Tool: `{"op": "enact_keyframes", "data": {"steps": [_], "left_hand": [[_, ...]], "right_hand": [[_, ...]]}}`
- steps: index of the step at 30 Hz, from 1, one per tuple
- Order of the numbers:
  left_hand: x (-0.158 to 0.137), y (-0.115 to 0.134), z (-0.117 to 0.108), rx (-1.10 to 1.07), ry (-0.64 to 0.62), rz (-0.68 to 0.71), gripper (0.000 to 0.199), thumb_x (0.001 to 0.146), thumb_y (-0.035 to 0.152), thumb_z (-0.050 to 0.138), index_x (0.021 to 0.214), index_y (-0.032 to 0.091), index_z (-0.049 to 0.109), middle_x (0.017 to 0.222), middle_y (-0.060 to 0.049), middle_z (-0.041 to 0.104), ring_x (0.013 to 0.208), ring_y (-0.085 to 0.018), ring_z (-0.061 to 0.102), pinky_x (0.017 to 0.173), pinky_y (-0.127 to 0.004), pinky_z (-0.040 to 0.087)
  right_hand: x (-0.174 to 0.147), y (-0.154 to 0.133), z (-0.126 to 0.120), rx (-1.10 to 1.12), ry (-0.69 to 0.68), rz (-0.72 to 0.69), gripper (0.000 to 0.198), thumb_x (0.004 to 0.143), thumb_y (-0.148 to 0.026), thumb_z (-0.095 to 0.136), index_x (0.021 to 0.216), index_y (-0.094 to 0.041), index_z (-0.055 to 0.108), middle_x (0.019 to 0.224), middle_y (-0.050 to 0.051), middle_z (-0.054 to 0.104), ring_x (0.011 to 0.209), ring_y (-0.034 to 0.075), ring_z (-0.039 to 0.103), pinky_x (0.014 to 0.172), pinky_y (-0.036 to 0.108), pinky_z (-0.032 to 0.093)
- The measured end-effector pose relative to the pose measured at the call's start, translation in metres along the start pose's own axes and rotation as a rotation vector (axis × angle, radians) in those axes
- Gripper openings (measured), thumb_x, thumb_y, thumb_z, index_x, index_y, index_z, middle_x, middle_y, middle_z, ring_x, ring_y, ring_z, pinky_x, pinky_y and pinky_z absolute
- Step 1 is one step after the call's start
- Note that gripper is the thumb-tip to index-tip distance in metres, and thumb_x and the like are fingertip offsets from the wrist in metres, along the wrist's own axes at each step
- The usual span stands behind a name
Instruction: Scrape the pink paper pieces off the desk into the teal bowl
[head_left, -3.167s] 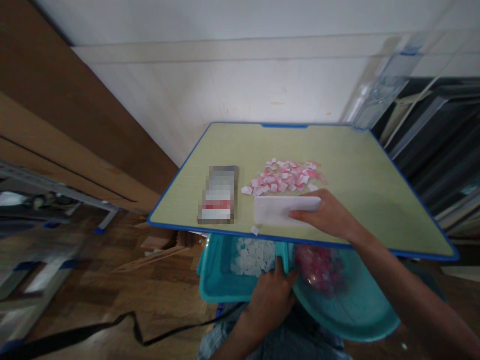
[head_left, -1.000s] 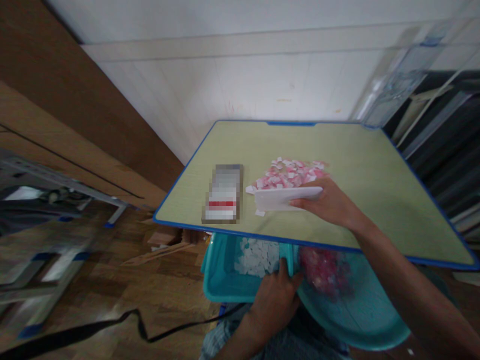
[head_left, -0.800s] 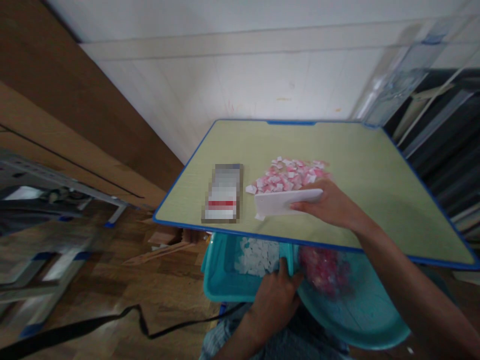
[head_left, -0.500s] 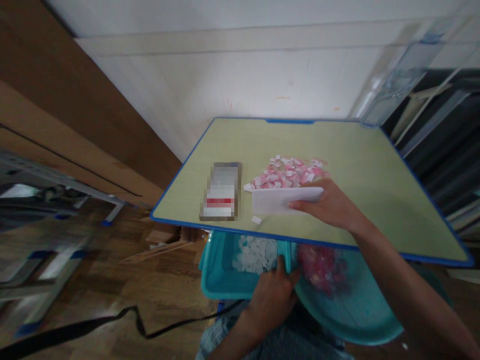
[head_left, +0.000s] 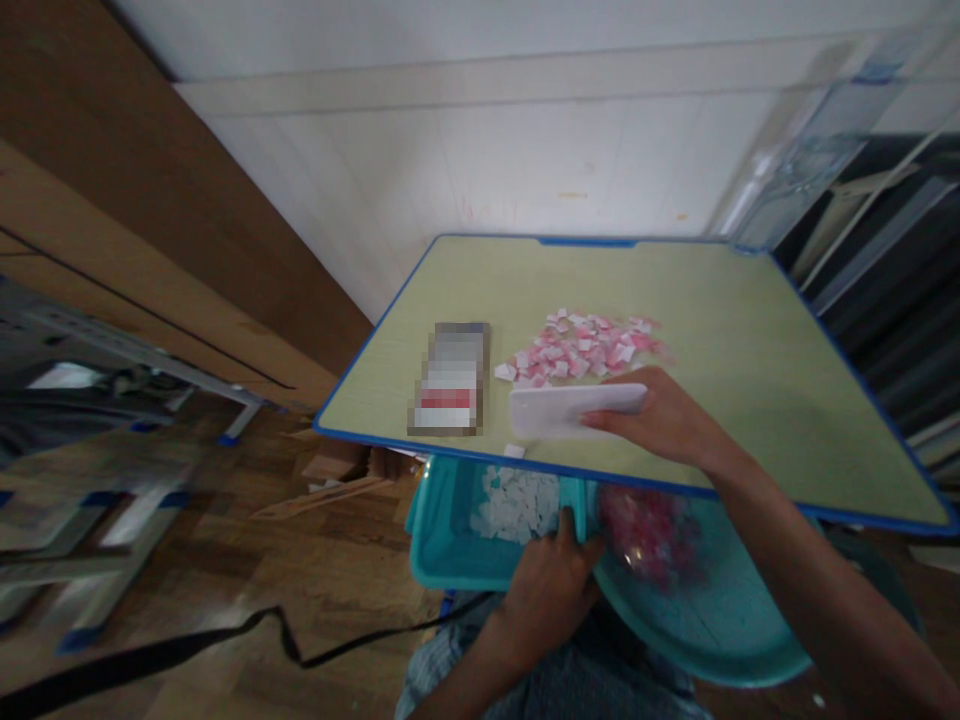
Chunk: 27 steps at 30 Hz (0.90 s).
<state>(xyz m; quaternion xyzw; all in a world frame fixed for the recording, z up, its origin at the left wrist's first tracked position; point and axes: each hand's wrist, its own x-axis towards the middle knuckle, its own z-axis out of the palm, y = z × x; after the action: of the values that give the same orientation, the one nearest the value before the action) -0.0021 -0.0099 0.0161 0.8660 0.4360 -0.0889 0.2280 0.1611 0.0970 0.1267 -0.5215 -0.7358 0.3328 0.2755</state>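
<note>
My right hand [head_left: 645, 415] is closed on a flat white scraper [head_left: 551, 412] with rounded corners, its long side on the yellow-green tabletop [head_left: 720, 300]. Just beyond the scraper lies a loose pile of small pink and white pieces [head_left: 585, 345]. One stray white piece [head_left: 514, 451] sits at the table's near edge. Below that edge, my left hand [head_left: 551, 585] grips the right rim of a teal rectangular basin [head_left: 450, 570], index finger over the inside and thumb outside. White flat pieces [head_left: 517, 503] lie in the basin.
A pixelated rectangular object [head_left: 450, 380] lies on the table's left. Right of the basin, a round teal tub [head_left: 720, 665] holds a clear bag of pinkish-red contents [head_left: 652, 530]. A clear plastic bottle [head_left: 795, 185] stands behind the table's right corner. A black strap [head_left: 300, 655] hangs at lower left.
The scraper has come slightly nearer to me, leaving a gap before the pile. The stray white piece is closer to the table's edge. My left hand keeps its hold; the view has shifted a little.
</note>
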Motion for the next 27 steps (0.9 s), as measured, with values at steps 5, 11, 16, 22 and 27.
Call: {"op": "enact_keyframes", "data": {"steps": [5,11,16,22,27], "left_hand": [[0.000,0.001,0.000,0.006,-0.024,-0.022,0.037,0.085,0.036,0.043,0.122,0.030,0.042,0.124,-0.013,0.034,0.083,-0.023,0.058,0.073,-0.039,0.046],[0.000,0.001,-0.002,-0.006,-0.012,0.001,0.034,0.086,0.032,0.041,0.120,0.029,0.043,0.119,-0.012,0.039,0.081,-0.023,0.058,0.070,-0.038,0.046],[-0.001,0.002,-0.003,0.003,-0.019,-0.013,0.034,0.086,0.032,0.042,0.120,0.028,0.043,0.123,-0.014,0.035,0.082,-0.023,0.058,0.071,-0.039,0.046],[-0.001,0.000,0.000,0.004,0.026,0.001,0.033,0.085,0.037,0.043,0.117,0.029,0.044,0.121,-0.014,0.036,0.079,-0.023,0.058,0.068,-0.038,0.047],[0.000,-0.002,0.003,-0.009,0.044,0.034,0.033,0.084,0.034,0.044,0.117,0.028,0.044,0.119,-0.014,0.038,0.075,-0.023,0.058,0.065,-0.039,0.047]], "right_hand": [[-0.002,-0.004,0.000,0.092,-0.048,-0.034,0.021,0.069,-0.030,0.061,0.054,-0.015,0.057,0.047,-0.003,0.050,0.044,0.007,0.042,0.038,0.018,0.030],[-0.002,0.006,-0.015,0.054,0.135,0.004,0.023,0.065,-0.030,0.065,0.049,-0.015,0.057,0.042,-0.003,0.046,0.038,0.007,0.038,0.034,0.019,0.027],[0.002,0.018,-0.027,0.022,0.190,-0.091,0.021,0.069,-0.033,0.063,0.057,-0.015,0.063,0.047,-0.001,0.058,0.040,0.009,0.046,0.036,0.020,0.031],[0.018,0.024,-0.010,0.039,0.087,-0.262,0.014,0.072,-0.028,0.062,0.075,-0.019,0.072,0.074,0.004,0.072,0.062,0.016,0.063,0.057,0.025,0.047],[0.021,0.024,-0.023,-0.009,-0.116,-0.345,0.016,0.074,-0.025,0.060,0.080,-0.018,0.073,0.069,0.004,0.072,0.058,0.014,0.063,0.056,0.023,0.046]]}}
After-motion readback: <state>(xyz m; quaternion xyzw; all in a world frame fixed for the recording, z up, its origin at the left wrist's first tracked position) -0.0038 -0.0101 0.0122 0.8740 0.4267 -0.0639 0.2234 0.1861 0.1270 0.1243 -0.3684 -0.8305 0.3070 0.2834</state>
